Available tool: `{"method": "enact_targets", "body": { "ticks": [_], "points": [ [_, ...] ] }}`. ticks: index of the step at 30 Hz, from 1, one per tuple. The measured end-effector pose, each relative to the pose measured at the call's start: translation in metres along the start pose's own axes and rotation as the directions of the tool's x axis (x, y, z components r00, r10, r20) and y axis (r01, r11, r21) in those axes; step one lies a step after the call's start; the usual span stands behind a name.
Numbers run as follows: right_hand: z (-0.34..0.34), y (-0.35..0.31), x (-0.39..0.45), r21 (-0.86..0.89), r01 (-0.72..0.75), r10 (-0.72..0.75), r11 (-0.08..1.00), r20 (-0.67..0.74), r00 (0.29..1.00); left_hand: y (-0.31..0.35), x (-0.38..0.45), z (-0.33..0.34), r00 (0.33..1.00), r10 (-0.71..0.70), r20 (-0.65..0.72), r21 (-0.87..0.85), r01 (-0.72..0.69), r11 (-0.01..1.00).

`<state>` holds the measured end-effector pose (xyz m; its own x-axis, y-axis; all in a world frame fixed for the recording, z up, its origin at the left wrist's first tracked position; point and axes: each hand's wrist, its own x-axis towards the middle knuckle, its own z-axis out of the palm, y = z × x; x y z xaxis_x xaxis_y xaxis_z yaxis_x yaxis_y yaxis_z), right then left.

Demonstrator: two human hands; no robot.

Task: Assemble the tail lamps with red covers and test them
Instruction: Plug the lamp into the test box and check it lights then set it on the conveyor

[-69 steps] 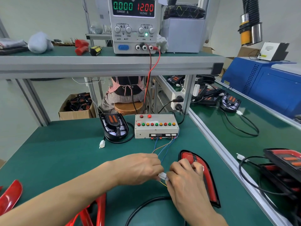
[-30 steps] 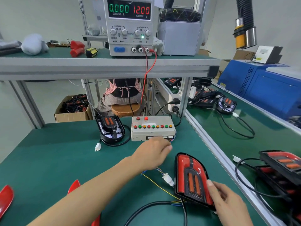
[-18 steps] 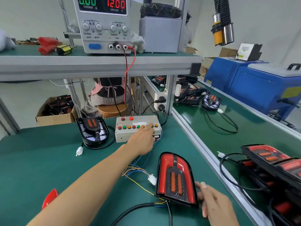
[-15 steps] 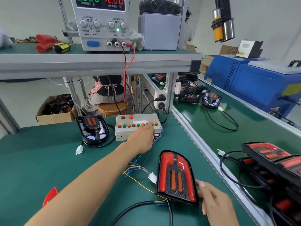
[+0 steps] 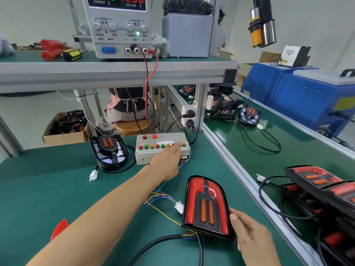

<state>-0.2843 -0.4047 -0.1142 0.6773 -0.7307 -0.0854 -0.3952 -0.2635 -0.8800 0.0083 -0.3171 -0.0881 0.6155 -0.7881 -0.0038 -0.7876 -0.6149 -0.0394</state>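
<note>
Two bare hands work at a green bench (image 5: 48, 189). The left hand (image 5: 166, 163) reaches forward, one outstretched finger pressing a button in the coloured row on a beige test box (image 5: 162, 148). The right hand (image 5: 249, 234) rests against the near right edge of a red-covered tail lamp (image 5: 207, 205), thumb on its rim, fingers loosely extended, not wrapped around it. The lamp lies face up, between the hands, just right of a white connector (image 5: 179, 207) and coloured wires (image 5: 161, 198).
</note>
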Motion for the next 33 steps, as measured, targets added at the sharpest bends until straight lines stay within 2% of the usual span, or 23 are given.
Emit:
{"method": "enact_targets", "body": {
  "ticks": [5,13,27,30,33],
  "points": [
    [0.006,-0.004,-0.001,-0.047,-0.043,0.044,0.998,0.033,0.998,0.002,-0.001,0.000,1.000,-0.025,0.003,-0.010,0.025,1.000],
    [0.017,-0.007,-0.008,-0.097,-0.065,0.060,0.993,-0.056,0.997,0.004,0.002,-0.004,1.000,-0.029,0.000,0.024,0.029,0.999],
    [0.025,-0.013,0.005,-0.360,-0.192,0.195,0.913,-0.030,0.980,0.005,0.002,-0.006,1.000,-0.023,0.017,0.022,0.023,0.999],
    [0.029,-0.014,0.002,-0.325,-0.192,0.185,0.926,-0.053,0.981,0.003,-0.001,-0.008,1.000,-0.004,0.013,0.006,0.004,1.000],
    [0.032,-0.015,-0.003,-0.248,-0.187,0.171,0.951,-0.087,0.981,0.000,-0.013,-0.009,0.998,0.007,-0.060,-0.099,-0.012,0.995]
  ]
}}
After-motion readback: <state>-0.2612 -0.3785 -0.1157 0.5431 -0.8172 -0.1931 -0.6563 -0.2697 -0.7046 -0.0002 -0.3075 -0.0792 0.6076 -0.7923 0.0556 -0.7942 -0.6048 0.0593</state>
